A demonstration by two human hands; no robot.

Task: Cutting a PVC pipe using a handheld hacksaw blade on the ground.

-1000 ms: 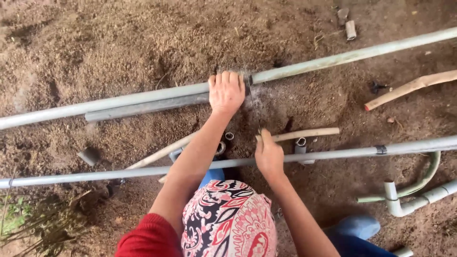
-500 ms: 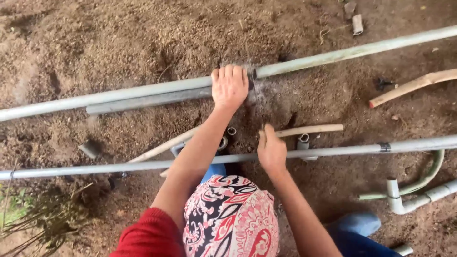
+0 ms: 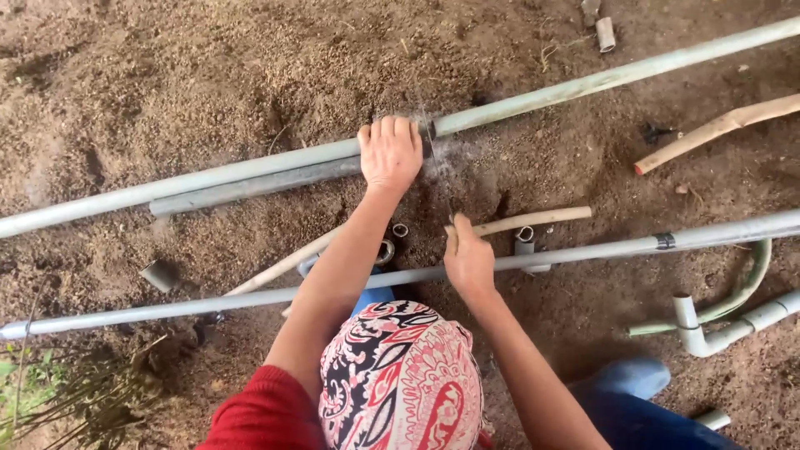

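Observation:
My left hand (image 3: 390, 154) lies over a long grey plastic pipe (image 3: 250, 171) on the bare soil, fingers wrapped across it. Just right of the hand the pipe shows a cut with pale dust (image 3: 454, 154) around it. My right hand (image 3: 468, 254) is closed on a thin dark saw blade (image 3: 440, 179) that runs up to that cut. A shorter grey pipe (image 3: 250, 187) lies against the long one, left of my hand.
A second long grey pipe (image 3: 600, 248) crosses under my right hand. Wooden sticks (image 3: 533, 220) (image 3: 717, 129), short pipe offcuts (image 3: 523, 243) (image 3: 158, 275) and rings (image 3: 400, 230) lie on the soil. White pipe elbows (image 3: 708, 333) and a green hose (image 3: 750, 283) sit at right.
My right hand has moved slightly forward towards the far pipe with the blade. My left hand has stayed pressed on the pipe.

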